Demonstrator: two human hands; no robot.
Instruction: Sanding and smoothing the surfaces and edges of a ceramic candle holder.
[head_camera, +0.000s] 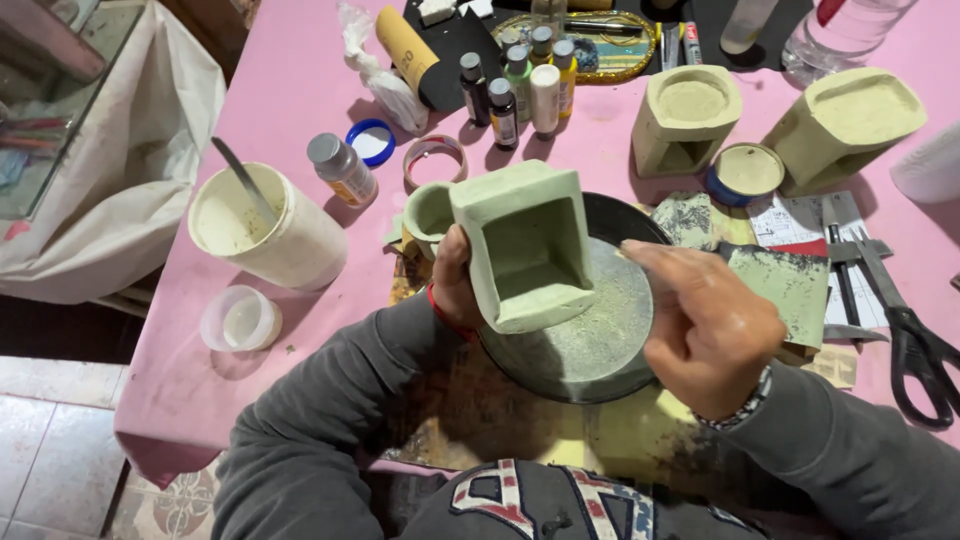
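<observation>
Far left: white plastic tub (262, 232) on the pink tablecloth (300, 90), a metal utensil handle (243, 178) leaning out of it toward the far left. Near it, a small clear plastic cup (240, 319). To the right, a small bottle with grey cap and orange label (342, 169) lying tilted, beside a blue-rimmed lid (371, 141) and a roll of tape (435, 160).

Far centre: cluster of small upright bottles (520, 85), dark and pale, with labels of mixed colours.

Centre: left hand (452, 285) grasps a pale green, square-sectioned hollow cast piece (525, 245) from its left side. The piece is held above a round dark metal tray (600, 340) dusted with powder. Its open cavity faces up toward the camera; long axis runs near-to-far, slightly tilted.

Right hand (705, 330) loosely clenched, pinching a green-grey sheet of sandpaper (785, 290), just right of the piece, not touching it.

Far right: two similar pale green cast pieces (690, 115) (845, 125); black-handled scissors (915, 335) near right.
</observation>
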